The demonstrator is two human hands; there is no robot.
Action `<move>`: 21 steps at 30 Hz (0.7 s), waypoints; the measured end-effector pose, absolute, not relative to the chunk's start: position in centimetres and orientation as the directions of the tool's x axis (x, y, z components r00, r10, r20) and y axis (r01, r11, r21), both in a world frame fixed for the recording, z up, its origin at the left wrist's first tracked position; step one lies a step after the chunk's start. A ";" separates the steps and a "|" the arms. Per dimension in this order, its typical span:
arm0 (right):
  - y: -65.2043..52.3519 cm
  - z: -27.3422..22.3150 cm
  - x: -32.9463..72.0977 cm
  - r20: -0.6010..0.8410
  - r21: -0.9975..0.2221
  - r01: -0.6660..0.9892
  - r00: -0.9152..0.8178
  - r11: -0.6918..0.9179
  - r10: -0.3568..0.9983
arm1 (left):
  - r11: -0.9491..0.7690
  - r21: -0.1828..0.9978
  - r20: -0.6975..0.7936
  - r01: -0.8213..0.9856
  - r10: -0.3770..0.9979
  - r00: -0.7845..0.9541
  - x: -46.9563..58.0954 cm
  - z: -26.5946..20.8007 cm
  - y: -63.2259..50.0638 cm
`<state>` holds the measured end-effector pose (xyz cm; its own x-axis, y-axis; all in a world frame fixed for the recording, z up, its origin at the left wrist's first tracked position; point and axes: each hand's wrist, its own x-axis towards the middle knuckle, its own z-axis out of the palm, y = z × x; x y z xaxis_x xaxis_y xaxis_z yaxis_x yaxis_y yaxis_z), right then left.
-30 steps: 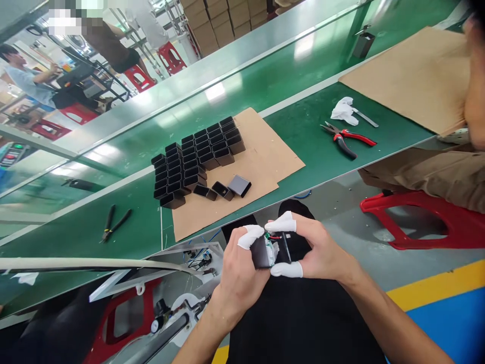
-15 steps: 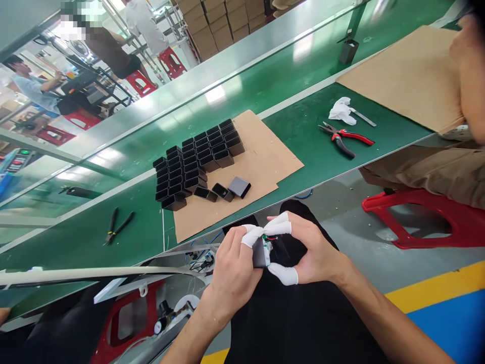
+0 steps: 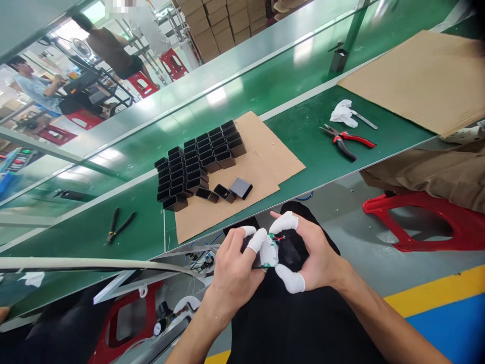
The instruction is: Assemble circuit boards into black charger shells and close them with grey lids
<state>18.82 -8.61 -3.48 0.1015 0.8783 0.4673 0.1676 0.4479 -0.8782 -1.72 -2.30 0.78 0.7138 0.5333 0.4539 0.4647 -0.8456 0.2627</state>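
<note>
Left hand (image 3: 237, 270): white-cotted fingertips pinching small black casing (image 3: 265, 253) over lap | Right hand (image 3: 308, 255): closed on the casing's other end, red wire showing at top | Casing: held between both hands, below worktop (image 3: 303, 131) edge | Worktop: black housings (image 3: 199, 162) rowed on cardboard sheet (image 3: 261, 162); red-handled pliers (image 3: 346, 140) well apart.

The left hand (image 3: 237, 270) and right hand (image 3: 310, 253) cover most of the small part (image 3: 270, 250) between them; only a white and green bit with a red wire shows, too small to identify. The neighbour's leg (image 3: 435, 174) is cut off at the right edge. Faces in the mirrored panel (image 3: 56, 76) are blurred.
</note>
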 end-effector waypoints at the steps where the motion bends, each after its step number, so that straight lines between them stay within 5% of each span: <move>1: -8.7 -3.8 18.6 0.446 -0.895 0.086 0.119 0.439 0.887 | -0.833 0.317 0.484 0.454 0.553 0.678 -1.5 0.6 -2.5; 5: -8.8 -4.7 17.3 0.328 -0.874 -0.311 0.189 0.373 0.926 | -0.724 0.580 0.561 0.374 0.688 0.461 0.3 -0.5 -3.8; 7: -8.7 -4.6 16.6 0.274 -0.867 -0.374 0.195 0.329 0.942 | -0.680 0.648 0.579 0.343 0.732 0.359 1.1 -1.1 -4.5; 15: -8.6 -2.0 16.6 0.421 -0.859 -0.137 0.363 0.494 0.832 | -0.641 0.738 0.604 0.211 0.767 0.216 2.6 -3.1 -5.6; 21: -9.1 0.1 18.4 0.383 -0.828 -0.211 0.462 0.519 0.800 | -0.533 0.828 0.516 0.176 0.846 0.134 2.6 -3.4 -6.2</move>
